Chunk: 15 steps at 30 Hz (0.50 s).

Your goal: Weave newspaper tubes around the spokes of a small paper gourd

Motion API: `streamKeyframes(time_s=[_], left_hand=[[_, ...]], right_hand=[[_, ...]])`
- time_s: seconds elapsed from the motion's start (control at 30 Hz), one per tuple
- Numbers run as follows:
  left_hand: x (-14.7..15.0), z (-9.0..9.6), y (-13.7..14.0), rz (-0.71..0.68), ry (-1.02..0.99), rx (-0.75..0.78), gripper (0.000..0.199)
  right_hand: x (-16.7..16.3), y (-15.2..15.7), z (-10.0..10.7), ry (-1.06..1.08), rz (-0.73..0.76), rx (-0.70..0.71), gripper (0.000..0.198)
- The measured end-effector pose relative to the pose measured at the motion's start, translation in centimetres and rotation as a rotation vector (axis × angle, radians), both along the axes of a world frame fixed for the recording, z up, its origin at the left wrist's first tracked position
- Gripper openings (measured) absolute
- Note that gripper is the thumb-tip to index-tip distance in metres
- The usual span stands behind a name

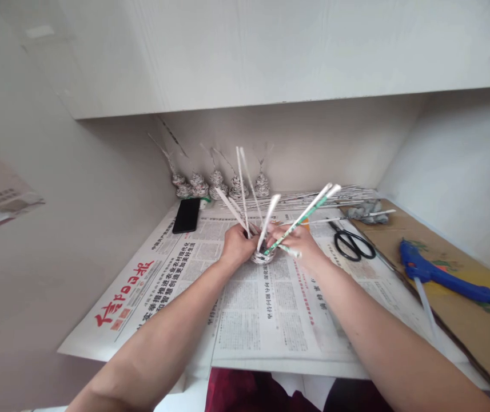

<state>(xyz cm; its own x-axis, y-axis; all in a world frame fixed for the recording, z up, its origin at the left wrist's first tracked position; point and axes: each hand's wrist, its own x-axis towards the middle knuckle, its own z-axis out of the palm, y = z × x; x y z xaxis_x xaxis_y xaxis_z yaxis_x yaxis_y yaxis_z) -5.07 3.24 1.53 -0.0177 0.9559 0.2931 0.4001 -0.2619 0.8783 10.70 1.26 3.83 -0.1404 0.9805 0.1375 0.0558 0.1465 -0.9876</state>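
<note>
A small round piece woven from rolled newspaper strips [263, 258] is between my hands above the newspaper. Several paper tubes [298, 218] fan upward and outward from it, one with green printing. My left hand [238, 246] has its fingers closed on the left side of the woven piece. On the other side my right hand [299, 240] closes its fingers around the piece and the bases of the tubes. The tubes partly hide the fingertips of both hands.
Several finished woven gourd shapes [216, 182] stand along the back wall. A black phone [186, 216] lies left, and loose paper tubes [309, 198] lie behind. Black-handled scissors [354, 245], a blue glue gun [442, 274] and cardboard [480, 326] are right. An overhanging white panel [270, 57] is above.
</note>
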Motion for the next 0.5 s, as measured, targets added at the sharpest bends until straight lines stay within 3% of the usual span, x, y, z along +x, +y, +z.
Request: streamKeyframes(time_s=[0.17, 0.5], left_hand=[[0.1, 0.2, -0.1, 0.016, 0.010, -0.020, 0.014], [0.7, 0.2, -0.7, -0.016, 0.047, 0.032, 0.012]], right_hand=[[-0.1, 0.8, -1.6, -0.187, -0.204, 0.134, 0.020], [0.0, 0.5, -1.9, -0.508, -0.348, 0.260, 0.008]])
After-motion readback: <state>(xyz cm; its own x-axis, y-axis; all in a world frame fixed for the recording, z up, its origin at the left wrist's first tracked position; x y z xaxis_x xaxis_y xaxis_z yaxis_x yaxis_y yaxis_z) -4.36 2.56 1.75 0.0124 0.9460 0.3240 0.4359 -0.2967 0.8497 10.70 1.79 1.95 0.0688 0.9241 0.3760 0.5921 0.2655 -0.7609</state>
